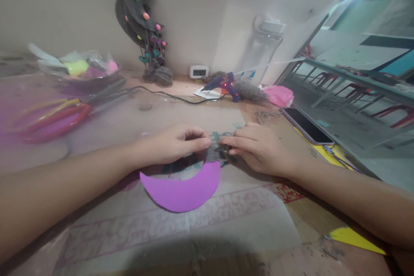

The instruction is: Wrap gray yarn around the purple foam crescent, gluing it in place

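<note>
A purple foam-like crescent (184, 189) lies on the table, its curve toward me and its right arm pointing away. Grey yarn (212, 152) is wrapped round the upper part of that right arm. My left hand (184, 142) pinches the wrapped end of the crescent between thumb and fingers. To its right, my right hand (258, 146) has its fingers closed on a small grey bunch of yarn, close beside the wrapped end. Fingers partly hide the tip of the crescent and the yarn's path.
At the back stand a blue glue gun (223, 83), a white digital clock (199, 71), a grey yarn skein (251, 91) and a clear bottle (263, 51). A decorated grey crescent (139, 8) hangs on the wall. A phone (307, 125) lies right; red-and-yellow rings (80, 114) lie left.
</note>
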{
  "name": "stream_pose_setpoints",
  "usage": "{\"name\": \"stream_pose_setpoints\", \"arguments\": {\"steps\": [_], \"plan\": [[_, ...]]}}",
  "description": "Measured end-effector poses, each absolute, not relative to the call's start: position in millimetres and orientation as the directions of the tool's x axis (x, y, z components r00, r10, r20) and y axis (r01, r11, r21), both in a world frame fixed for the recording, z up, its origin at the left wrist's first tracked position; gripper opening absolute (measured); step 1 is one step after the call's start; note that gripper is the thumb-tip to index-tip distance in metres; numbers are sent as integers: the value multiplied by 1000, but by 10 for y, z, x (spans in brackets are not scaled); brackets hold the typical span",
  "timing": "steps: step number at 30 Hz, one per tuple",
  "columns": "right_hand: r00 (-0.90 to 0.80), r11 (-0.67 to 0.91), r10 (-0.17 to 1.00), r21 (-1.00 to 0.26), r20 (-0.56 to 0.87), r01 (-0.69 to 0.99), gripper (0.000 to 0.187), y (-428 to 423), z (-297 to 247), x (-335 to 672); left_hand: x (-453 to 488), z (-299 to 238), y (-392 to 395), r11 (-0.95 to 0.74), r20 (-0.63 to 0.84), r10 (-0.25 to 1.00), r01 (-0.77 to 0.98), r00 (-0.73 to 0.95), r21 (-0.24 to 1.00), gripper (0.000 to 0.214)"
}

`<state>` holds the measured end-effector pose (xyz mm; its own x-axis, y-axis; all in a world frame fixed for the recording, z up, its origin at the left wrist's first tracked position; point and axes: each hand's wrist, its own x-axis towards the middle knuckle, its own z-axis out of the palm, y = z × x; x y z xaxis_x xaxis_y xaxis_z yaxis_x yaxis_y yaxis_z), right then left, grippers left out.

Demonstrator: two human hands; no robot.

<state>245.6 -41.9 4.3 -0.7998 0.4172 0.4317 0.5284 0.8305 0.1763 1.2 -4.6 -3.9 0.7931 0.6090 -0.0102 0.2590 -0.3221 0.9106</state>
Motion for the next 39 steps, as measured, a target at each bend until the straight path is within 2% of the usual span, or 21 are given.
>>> {"name": "stream_pose_setpoints", "arguments": {"steps": [4,7,30,36,39], "plan": [[-781,839,453,91,430,537,34,-428,61,2481,13,-49,-39,-340,0,610,261,793,903,33],[-781,839,462,76,420,538,34,-429,59,2489,16,-49,-41,-346,-8,613,278,790,896,35],[-811,848,387,175,438,499,28,-389,-32,2479,5,-73,-20,-396,16,581,265,814,879,35],[-809,849,398,161,433,503,31,-397,-21,2467,14,-57,-31,-380,1,597,281,803,881,33],[-800,856,416,111,432,505,31,-402,-21,2471,16,-49,-34,-381,-1,600,287,800,879,34]]}}
